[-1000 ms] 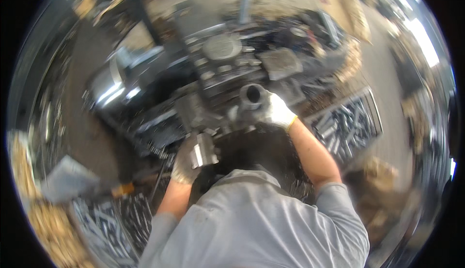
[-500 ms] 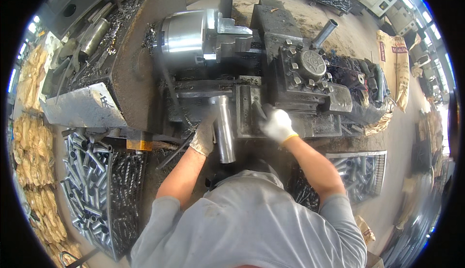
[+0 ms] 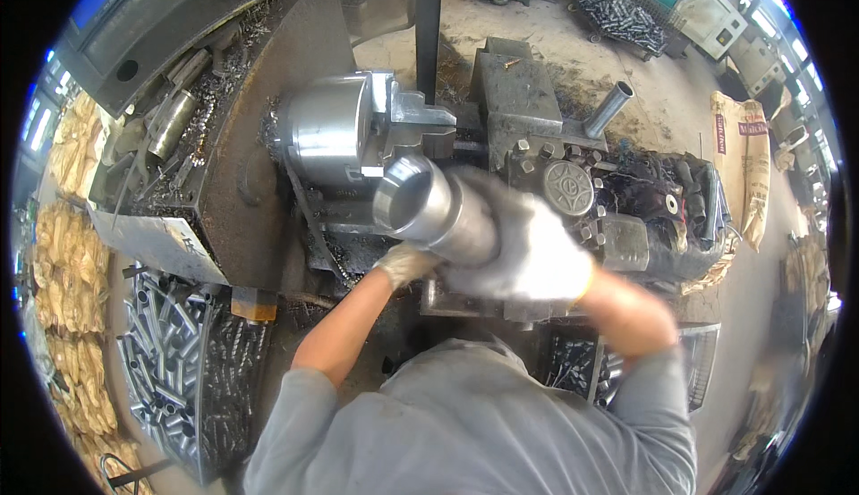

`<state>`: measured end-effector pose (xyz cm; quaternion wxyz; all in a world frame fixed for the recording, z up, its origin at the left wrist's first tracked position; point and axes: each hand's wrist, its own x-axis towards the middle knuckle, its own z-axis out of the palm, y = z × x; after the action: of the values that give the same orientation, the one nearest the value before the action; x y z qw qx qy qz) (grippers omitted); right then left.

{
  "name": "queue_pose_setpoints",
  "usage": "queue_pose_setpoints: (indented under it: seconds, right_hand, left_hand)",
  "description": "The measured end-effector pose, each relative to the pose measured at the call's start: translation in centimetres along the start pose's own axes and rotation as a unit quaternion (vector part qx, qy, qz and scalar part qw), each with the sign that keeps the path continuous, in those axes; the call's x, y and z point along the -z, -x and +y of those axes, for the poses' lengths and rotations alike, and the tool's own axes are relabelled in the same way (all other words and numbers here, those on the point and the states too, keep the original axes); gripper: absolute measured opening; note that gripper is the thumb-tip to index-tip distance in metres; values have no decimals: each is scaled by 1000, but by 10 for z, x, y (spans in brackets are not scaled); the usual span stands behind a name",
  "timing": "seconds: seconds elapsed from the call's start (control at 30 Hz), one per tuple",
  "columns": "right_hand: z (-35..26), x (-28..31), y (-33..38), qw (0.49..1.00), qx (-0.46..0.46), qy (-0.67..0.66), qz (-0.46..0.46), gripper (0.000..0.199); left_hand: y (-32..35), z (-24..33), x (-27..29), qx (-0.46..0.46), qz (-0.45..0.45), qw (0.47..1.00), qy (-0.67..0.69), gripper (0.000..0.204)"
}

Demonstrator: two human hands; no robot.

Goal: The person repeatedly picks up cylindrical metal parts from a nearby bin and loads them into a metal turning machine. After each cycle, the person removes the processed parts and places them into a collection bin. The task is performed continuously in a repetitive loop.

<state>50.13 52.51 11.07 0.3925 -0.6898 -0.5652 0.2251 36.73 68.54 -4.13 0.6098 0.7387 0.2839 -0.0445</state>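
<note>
Metal tube (image 3: 434,211), shiny and hollow, open end turned toward the camera, held in the air just in front of the round steel chuck (image 3: 327,137) of the lathe. Right hand (image 3: 528,245) in a white glove, fingers wrapped and clamped round the tube's rear half, heavily blurred, so single fingers hard to pick out. Left hand (image 3: 404,262), also gloved, tucked under the tube, below and right of the chuck; mostly hidden by the tube, so cannot tell whether its fingers grip or only support. Rear end of the tube covered by the right glove and not visible.

Right of the chuck: the dark tool post (image 3: 573,186) with a round cap, partly masked by the right hand, and a second short tube (image 3: 608,109) standing tilted behind it. Further right of the chuck, a dark bin (image 3: 671,200) of greasy parts, details too murky to tell. Below and left of the chuck, a crate (image 3: 174,361) packed with many similar tubes lying on their sides, its lower end cut off by the picture's rim. Left of the chuck, a slanted metal guard (image 3: 259,137) littered with swarf and small tools. Grey sleeves and shoulders (image 3: 465,423) filling the lower edge, hiding the machine bed beneath. Far above and right of the chuck, a heap of tubes (image 3: 622,16) on the floor, small and bent by the lens.
</note>
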Motion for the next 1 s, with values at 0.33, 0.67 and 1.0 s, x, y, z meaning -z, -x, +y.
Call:
queue_pose_setpoints:
  seconds: [0.33, 0.67, 1.0]
  right_hand:
    - [130, 92, -169, 804, -13, 555, -215, 49]
    - [170, 45, -185, 909, -78, 328, -244, 75]
    - [175, 50, -203, 894, -111, 310, -305, 46]
  left_hand:
    - [80, -152, 12, -80, 327, 925, 174, 20]
    - [189, -318, 67, 1, 562, 706, 431, 29]
    - [221, -286, 115, -89, 353, 679, 637, 35]
